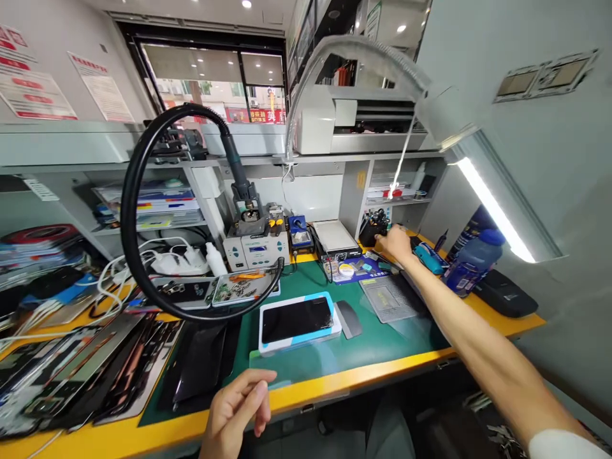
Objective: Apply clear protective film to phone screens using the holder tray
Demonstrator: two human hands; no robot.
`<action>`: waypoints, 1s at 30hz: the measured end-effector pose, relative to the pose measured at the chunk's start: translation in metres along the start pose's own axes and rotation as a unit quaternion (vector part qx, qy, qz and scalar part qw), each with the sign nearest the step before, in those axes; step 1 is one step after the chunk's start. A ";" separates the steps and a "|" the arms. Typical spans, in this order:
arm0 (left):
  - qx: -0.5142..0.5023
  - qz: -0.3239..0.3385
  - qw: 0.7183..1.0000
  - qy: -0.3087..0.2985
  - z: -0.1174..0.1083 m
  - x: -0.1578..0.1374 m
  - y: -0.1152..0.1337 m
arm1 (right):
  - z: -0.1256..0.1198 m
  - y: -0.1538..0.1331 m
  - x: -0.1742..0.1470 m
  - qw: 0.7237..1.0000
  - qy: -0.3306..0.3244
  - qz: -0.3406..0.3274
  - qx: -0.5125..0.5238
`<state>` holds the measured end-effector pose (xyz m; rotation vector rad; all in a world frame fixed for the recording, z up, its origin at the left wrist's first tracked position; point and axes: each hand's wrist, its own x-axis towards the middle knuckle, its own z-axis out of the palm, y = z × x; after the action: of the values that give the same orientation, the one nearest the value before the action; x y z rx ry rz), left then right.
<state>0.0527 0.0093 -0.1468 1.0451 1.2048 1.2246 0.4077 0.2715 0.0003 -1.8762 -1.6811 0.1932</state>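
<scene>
Head view showed the surface (pixel 335 390) as the largest thing, reaching out beneath and beyond both hands, with a green mat (pixel 354 354) ahead of the left hand (pixel 239 405). A lit lamp (pixel 497 210) hung above and to the right of the right hand (pixel 396 243), and a soldering station (pixel 258 250) stood well beyond the left hand. That left hand was empty, its fingers loosely bent and thumb near the forefinger, just short of the mat's front edge. Ahead and to its right lay a white-and-blue box (pixel 264 347) bearing a dark phone (pixel 296 320); the phone looked stiff, smooth and likely slippery, with fragile glass, so its long side edges seemed the best grip. The right hand was stretched far out at a black holder (pixel 369 234), which stood just to the left of its fingertips; whether it grasped anything could not be told. A teal tool (pixel 427 258) lay close to its right. Judged by looks, the holder was light but might tip with its load, so its walls would be the part to steady. The slim tools (pixel 377 218) in it, smallest of all, seemed light and stiff, best pinched by their upper shafts.
</scene>
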 end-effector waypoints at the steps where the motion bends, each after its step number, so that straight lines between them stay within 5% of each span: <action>1: -0.010 -0.002 1.000 -0.002 0.000 0.000 0.002 | -0.001 -0.002 -0.012 1.000 0.003 0.002 0.019; 3: -0.026 -0.008 1.000 -0.004 0.003 0.000 0.009 | -0.001 -0.007 -0.048 0.997 -0.029 -0.004 0.069; 5: -0.032 -0.014 0.999 -0.003 0.009 0.002 0.018 | 0.003 -0.009 -0.095 0.976 -0.149 -0.029 0.153; 7: -0.032 -0.014 0.999 -0.004 0.016 0.007 0.029 | 0.009 -0.011 -0.140 0.860 -0.360 0.007 0.361; 9: -0.022 -0.009 1.000 -0.013 0.022 0.015 0.038 | 0.016 -0.013 -0.172 0.792 -0.430 0.053 0.429; 10: -0.012 -0.008 1.000 -0.021 0.024 0.019 0.042 | 0.019 -0.014 -0.181 0.784 -0.434 0.070 0.438; 14: 0.043 -0.020 0.999 -0.010 0.024 0.030 0.049 | 0.029 -0.023 -0.176 0.805 -0.394 0.095 0.433; 17: 0.136 0.054 0.983 0.110 0.016 0.031 0.046 | 0.035 -0.025 -0.159 0.799 -0.390 0.118 0.443; 21: 0.297 0.253 0.888 0.243 0.002 0.032 0.034 | 0.046 -0.020 -0.147 0.792 -0.378 0.148 0.456; 26: 0.417 0.404 0.787 0.208 -0.002 0.043 0.023 | 0.062 -0.023 -0.144 0.800 -0.378 0.164 0.436; 30: 0.443 0.408 0.771 0.207 0.000 0.048 0.018 | 0.068 -0.033 -0.142 0.816 -0.367 0.182 0.408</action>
<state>0.0484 0.0586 -0.1335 2.2630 1.8430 1.6134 0.3205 0.1606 -0.0773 -1.4483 -1.2528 1.6899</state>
